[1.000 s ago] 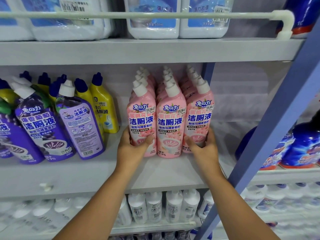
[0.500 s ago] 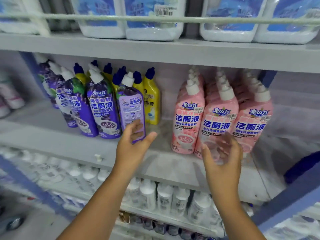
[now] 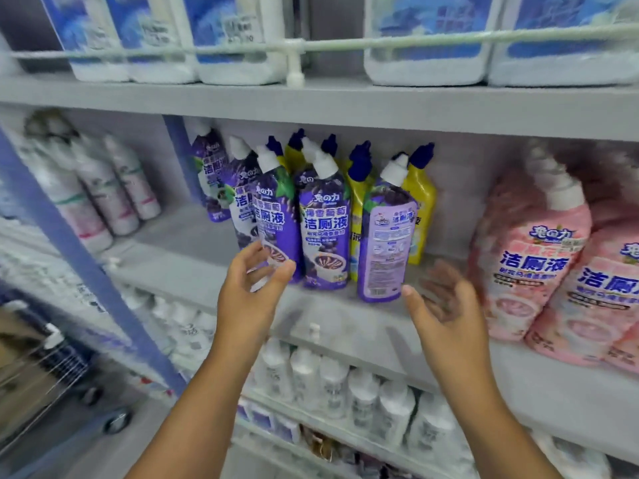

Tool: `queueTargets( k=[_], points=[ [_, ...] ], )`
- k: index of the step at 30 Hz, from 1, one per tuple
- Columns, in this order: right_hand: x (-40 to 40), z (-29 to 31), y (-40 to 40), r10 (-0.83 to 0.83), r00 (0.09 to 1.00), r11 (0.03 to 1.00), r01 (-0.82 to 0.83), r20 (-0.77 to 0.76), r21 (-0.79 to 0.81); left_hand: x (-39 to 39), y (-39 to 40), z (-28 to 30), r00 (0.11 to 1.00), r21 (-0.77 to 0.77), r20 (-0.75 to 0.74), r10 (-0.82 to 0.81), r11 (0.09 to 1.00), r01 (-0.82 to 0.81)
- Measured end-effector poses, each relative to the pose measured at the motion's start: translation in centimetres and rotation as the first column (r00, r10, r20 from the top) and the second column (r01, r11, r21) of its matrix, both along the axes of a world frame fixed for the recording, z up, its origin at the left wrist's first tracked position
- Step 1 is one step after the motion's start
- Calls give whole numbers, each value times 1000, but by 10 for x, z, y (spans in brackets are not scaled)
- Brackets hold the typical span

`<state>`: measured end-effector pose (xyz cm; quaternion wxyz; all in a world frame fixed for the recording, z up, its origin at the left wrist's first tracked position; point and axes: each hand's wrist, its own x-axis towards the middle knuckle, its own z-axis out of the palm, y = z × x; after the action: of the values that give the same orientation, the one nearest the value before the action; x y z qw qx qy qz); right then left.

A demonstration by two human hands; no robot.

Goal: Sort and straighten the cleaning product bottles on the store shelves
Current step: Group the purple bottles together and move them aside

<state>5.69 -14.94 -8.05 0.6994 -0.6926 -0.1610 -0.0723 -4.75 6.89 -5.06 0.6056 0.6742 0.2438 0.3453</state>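
Both hands are raised before the middle shelf (image 3: 193,271), centre of the frame, and neither holds anything. The left hand (image 3: 250,288) has its grip apart, fingers loosely spread just in front of the purple bottles (image 3: 325,229); contact cannot be confirmed through the blur. The right hand (image 3: 446,305) is likewise spread and empty, low and right of the reversed bottle (image 3: 387,243).

The purple bottles stand in a leaning cluster at mid-frame, yellow bottles (image 3: 420,205) mixed in behind them. One purple bottle shows its back label — it needs turning. The pink bottles (image 3: 529,264) at right stand in fair order.

Judged step: closing on the purple group. Recommended method — take the bottles low on the body from either side, set each upright before sliding, and rotate the reversed one label-forward. The leaning necks suggest a tipping risk if pushed from the top.
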Motion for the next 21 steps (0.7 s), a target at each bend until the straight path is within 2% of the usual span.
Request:
queueTargets(
  k=[6, 10, 15, 21],
  points=[
    [29, 4, 63, -143, 990, 980, 138, -23, -141, 27, 89, -6, 994, -8, 22, -111, 994, 111],
    [42, 14, 86, -214, 976, 966, 207, -28, -157, 63, 131, -10, 961, 61, 24, -277, 959, 275],
    [41, 16, 95, -254, 967, 955, 249, -8, -163, 89, 143, -23, 916, 103, -62, -396, 911, 400],
    [38, 13, 98, -272, 962, 948, 267, -8, -171, 91, 140, -20, 915, 95, -112, -389, 912, 399]
  ],
)
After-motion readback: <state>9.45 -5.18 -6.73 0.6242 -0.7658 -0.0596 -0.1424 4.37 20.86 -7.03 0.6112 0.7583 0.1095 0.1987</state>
